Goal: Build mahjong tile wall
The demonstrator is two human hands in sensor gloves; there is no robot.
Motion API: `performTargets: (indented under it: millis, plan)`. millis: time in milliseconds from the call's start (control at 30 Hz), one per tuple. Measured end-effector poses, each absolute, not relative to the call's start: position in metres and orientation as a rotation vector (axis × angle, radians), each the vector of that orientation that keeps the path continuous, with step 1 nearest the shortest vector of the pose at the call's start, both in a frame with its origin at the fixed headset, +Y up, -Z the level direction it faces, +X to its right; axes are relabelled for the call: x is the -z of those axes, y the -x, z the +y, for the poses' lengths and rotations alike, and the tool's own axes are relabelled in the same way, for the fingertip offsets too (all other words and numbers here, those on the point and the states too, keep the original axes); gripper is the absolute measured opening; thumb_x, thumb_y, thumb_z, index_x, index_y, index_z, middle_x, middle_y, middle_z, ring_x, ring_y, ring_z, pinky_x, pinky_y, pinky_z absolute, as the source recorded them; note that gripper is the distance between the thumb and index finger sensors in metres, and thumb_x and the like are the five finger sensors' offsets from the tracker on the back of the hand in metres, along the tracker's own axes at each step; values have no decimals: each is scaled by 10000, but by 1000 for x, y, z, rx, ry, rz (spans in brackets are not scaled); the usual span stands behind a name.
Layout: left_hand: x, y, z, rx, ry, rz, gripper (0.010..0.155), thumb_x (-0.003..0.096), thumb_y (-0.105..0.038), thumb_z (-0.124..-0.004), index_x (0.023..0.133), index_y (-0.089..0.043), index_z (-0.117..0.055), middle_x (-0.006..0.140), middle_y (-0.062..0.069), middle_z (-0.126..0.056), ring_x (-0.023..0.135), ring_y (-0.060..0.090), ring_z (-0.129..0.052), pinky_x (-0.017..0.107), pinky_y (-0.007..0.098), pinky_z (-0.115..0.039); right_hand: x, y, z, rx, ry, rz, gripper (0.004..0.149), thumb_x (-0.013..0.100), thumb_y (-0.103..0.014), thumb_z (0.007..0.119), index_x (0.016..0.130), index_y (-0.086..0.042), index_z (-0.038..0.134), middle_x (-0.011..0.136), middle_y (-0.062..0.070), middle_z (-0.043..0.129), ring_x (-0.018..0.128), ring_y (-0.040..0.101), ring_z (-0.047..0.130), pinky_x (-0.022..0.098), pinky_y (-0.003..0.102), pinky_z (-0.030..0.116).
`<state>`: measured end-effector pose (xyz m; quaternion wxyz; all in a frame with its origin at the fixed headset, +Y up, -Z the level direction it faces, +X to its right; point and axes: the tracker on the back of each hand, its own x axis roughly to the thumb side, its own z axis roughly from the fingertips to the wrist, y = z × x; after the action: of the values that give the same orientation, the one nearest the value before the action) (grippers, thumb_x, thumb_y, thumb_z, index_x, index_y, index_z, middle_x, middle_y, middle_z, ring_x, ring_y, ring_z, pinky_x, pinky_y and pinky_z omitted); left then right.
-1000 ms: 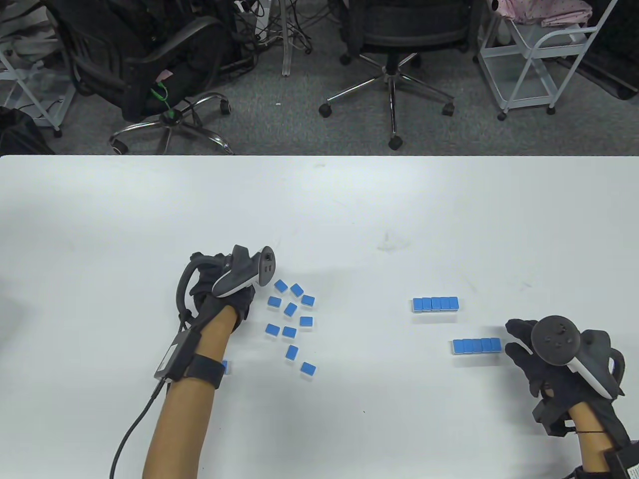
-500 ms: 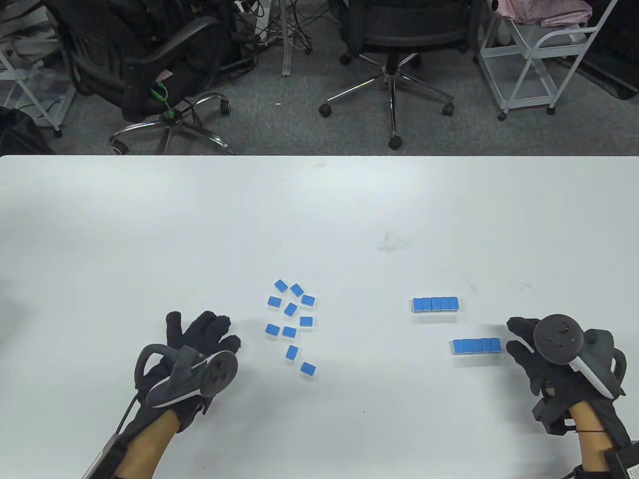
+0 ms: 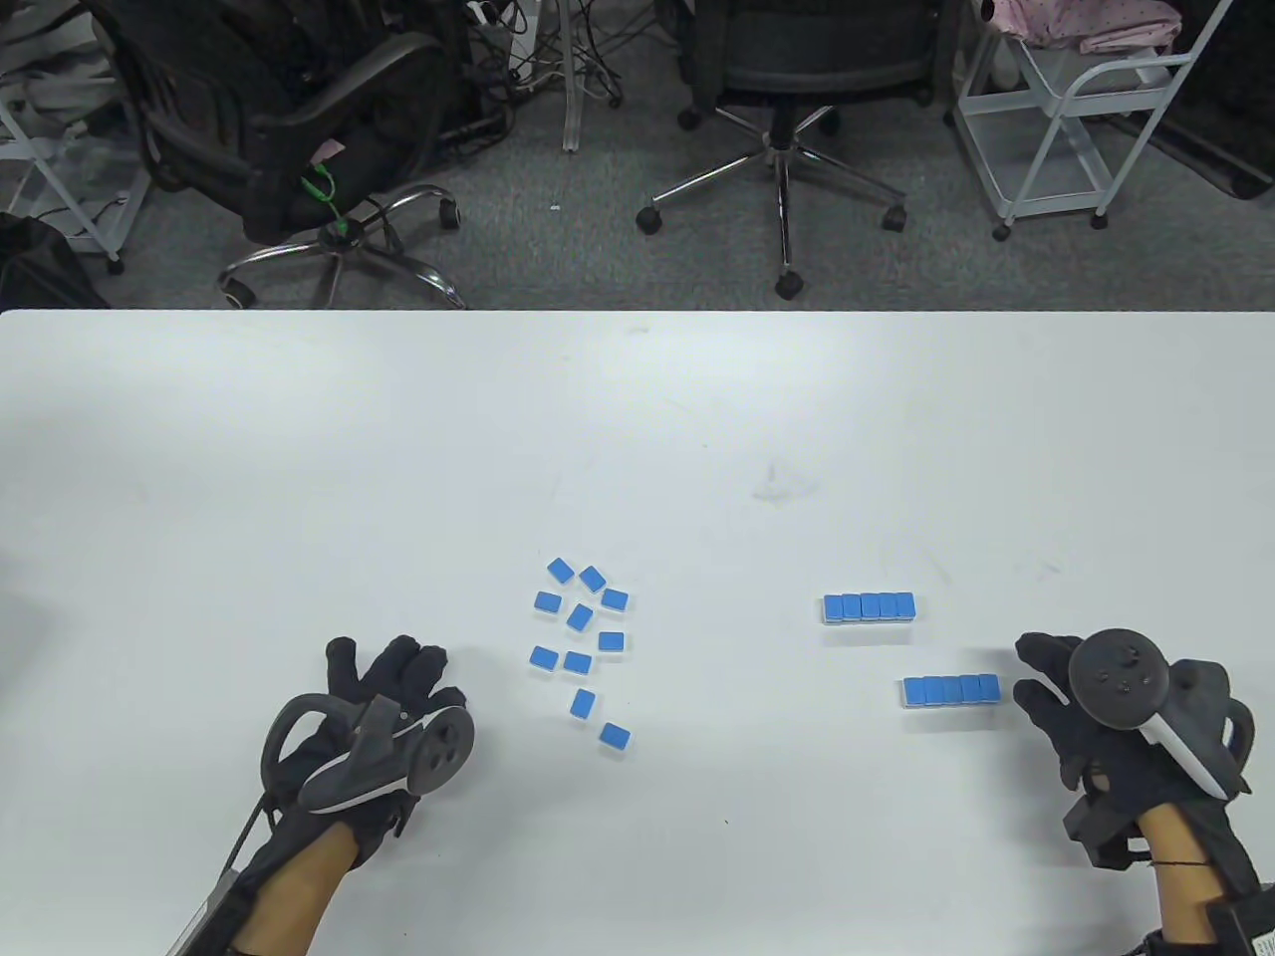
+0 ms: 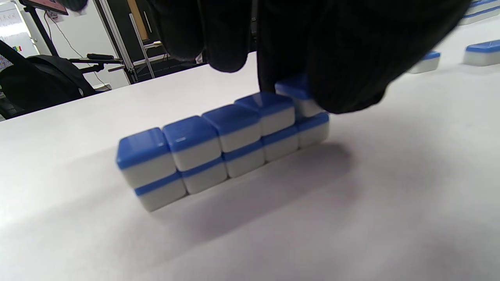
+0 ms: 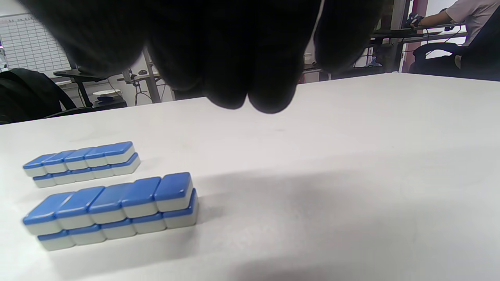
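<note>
In the left wrist view a two-layer wall of blue-backed mahjong tiles point(image 4: 218, 148) stands on the white table. My left hand point(image 4: 273, 58) holds the top tile point(image 4: 291, 89) at the wall's far end, which sits slightly raised. In the table view my left hand point(image 3: 393, 677) hides this wall. Two more two-layer walls stand at the right, the far one point(image 3: 869, 606) and the near one point(image 3: 951, 690). My right hand point(image 3: 1041, 677) is empty, just right of the near wall point(image 5: 113, 207).
Several loose blue tiles point(image 3: 583, 637) lie face down in the middle of the table, right of my left hand. Some show at the top right of the left wrist view point(image 4: 480, 52). Office chairs and a cart stand beyond the table's far edge.
My left hand has pulled back from the loose tiles toward the near left, over its wall. My right hand has hardly moved.
</note>
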<state>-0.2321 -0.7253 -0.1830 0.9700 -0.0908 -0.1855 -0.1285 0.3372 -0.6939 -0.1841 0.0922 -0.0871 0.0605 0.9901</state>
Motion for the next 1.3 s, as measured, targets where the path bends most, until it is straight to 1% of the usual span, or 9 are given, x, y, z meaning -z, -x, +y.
performTargets:
  millis: [433,567,667,733,833,1000,1067,1133,1300]
  plan:
    - [183,235,-726,259,205,-353,589,441,-520,-857,990,-331,-764,1174,7,-559,1116,345,-508,736,768,-344,183,-337,-695,-2940,254,175,562,356,-499,752,885,-311,728,970,2,829,886,282,850,742,575,605]
    - [184,238,-724,232,205,-349,642,437,-555,-844,1026,-335,-717,1182,7,-530,1120,349,-492,733,772,-335,183,-337,-695,-2941,257,172,562,356,-499,752,886,-314,724,971,1,827,886,281,849,742,576,603]
    - [185,241,-717,185,183,-328,679,437,-586,-818,1055,-355,-661,1196,2,-488,1125,346,-470,735,772,-324,181,-335,-692,-2923,244,109,582,357,-502,752,905,-313,694,963,2,834,875,287,855,731,575,616]
    - [187,244,-710,141,165,-305,689,443,-601,-794,1070,-369,-626,1208,-4,-448,1133,345,-440,741,770,-304,180,-332,-687,-2936,277,-6,603,354,-506,754,920,-316,665,961,7,834,861,296,865,722,577,622]
    - [191,251,-700,86,133,-260,681,461,-613,-739,1084,-388,-584,1215,-12,-412,1144,357,-311,746,752,-239,177,-322,-676,-2937,251,-185,621,352,-504,759,932,-315,640,957,7,832,854,304,865,717,584,620]
    - [195,261,-695,-6,67,-199,672,476,-620,-681,1095,-396,-550,1216,-11,-394,1146,350,-261,750,739,-216,174,-276,-662,-2937,25,-257,621,353,-495,769,932,-310,641,947,15,839,839,309,876,698,584,642]
    - [195,265,-700,-65,35,-201,664,477,-620,-675,1092,-401,-550,1215,-7,-391,1143,349,-255,747,736,-211,172,-242,-660,-2973,-148,-251,630,352,-498,772,938,-319,627,970,23,812,853,307,864,694,578,653]
    - [196,268,-703,-78,53,-196,661,479,-613,-671,1092,-395,-552,1215,-7,-377,1142,340,-233,753,725,-191,170,-209,-661,-3002,-295,-228,639,348,-495,779,942,-332,611,983,25,796,861,305,858,695,577,655]
    - [191,277,-711,-3,23,-195,666,478,-618,-661,1095,-402,-533,1215,-8,-358,1142,330,-230,758,716,-195,164,-117,-678,-3085,-681,-95,689,334,-501,794,961,-372,537,1019,12,744,886,285,841,711,569,650]
